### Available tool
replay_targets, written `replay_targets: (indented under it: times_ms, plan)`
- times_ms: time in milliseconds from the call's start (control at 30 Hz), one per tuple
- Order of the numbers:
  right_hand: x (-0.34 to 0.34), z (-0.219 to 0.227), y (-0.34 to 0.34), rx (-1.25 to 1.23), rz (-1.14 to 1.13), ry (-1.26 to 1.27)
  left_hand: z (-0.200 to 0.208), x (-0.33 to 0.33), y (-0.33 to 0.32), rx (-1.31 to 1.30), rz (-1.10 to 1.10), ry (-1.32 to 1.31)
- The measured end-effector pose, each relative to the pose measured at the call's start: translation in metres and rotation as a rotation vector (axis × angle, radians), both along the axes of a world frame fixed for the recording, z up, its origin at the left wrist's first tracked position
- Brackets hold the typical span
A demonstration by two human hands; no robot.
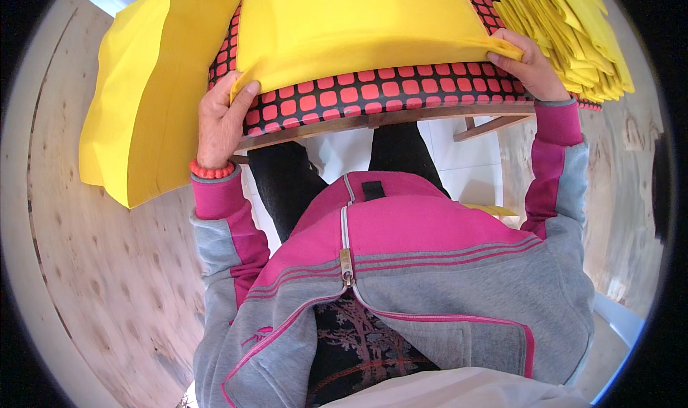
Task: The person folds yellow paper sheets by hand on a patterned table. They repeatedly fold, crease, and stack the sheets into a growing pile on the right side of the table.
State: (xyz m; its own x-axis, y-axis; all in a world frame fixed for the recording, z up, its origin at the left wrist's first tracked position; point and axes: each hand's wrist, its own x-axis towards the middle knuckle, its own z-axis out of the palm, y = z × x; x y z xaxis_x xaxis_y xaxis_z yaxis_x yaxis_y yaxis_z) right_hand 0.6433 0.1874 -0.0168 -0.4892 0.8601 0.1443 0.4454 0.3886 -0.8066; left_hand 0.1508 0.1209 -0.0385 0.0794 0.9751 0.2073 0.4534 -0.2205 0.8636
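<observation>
A yellow fabric sheet [358, 21] lies over a padded surface with a red-and-black checked cover [373, 91]. My left hand [223, 118] pinches the sheet's near left corner between thumb and fingers. At the near right corner, my right hand [532, 68] grips the same sheet, thumb below and fingers on top. Between the two hands the near edge is pulled taut and slightly gathered, running just above the cover's front border. The far end of the sheet passes out of the picture at the top.
Left of the padded surface, large folded yellow fabric [136, 114] rests on a wooden board [107, 265]. A thick pile of yellow fabric pieces [566, 42] sits at the far right. A wooden frame [315, 130] runs under the padded front edge, above my legs.
</observation>
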Motion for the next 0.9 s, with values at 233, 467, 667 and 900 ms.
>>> replay_targets:
  times_ms: [233,467,667,900]
  plan:
    - [-0.012,-0.019,0.020,0.054,-0.130,0.173,-0.004,0.014,0.024,0.110,0.116,-0.135]
    - [-0.021,-0.029,0.041,0.408,-0.279,-0.130,-0.005,0.016,0.039,0.161,0.232,0.198]
    - [-0.032,-0.036,0.042,0.551,-0.404,-0.269,-0.008,0.026,0.042,0.330,0.348,0.510]
    - [-0.041,-0.035,0.040,0.557,-0.502,-0.293,-0.010,0.028,0.045,0.385,0.383,0.614]
